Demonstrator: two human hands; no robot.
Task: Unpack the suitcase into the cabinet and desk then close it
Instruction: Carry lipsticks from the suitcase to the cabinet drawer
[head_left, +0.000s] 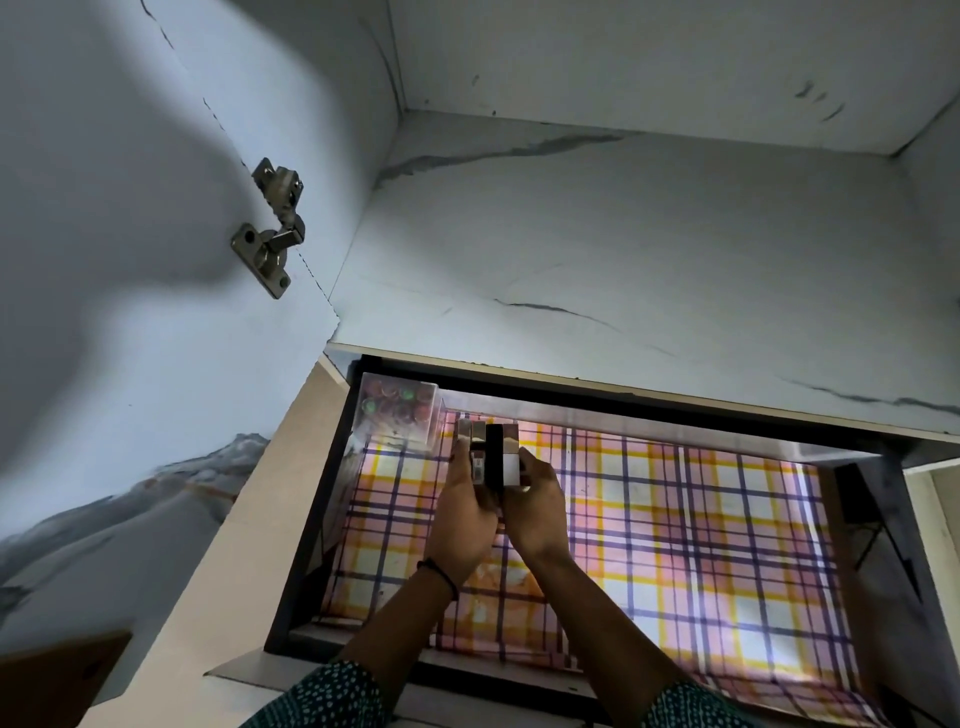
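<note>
View: I look down into an open drawer (306, 525) low in the frame, under a pale marbled shelf (623, 249) that fills the upper right.
Boxes: a small cluster of slim boxes (491, 457), black, white and silvery, stands on end at centre frame over the plaid liner (701, 525). I cannot tell whether their bases touch it.
Left hand: my left hand (460, 512) grips the cluster's left side, fingers curled round it.
Right hand: my right hand (537, 506) clasps the right side, fingers pressed to the white box.
Neighbour: a clear case (397, 410) of round items sits in the drawer's upper left corner, just beside the boxes.
Suitcase: not in view.
Step, as I judge it: setting the boxes down in the drawer next to the case.
How to do it well: I would squeeze inward with both hands so no middle box slips, lower the cluster square to the liner, slide it left until it meets the case, then release one hand at a time.
Risk: tall, narrow boxes may topple once freed, and the liner could wrinkle under a hard push.
Elsewhere: a metal hinge (272, 226) shows at upper left.
</note>
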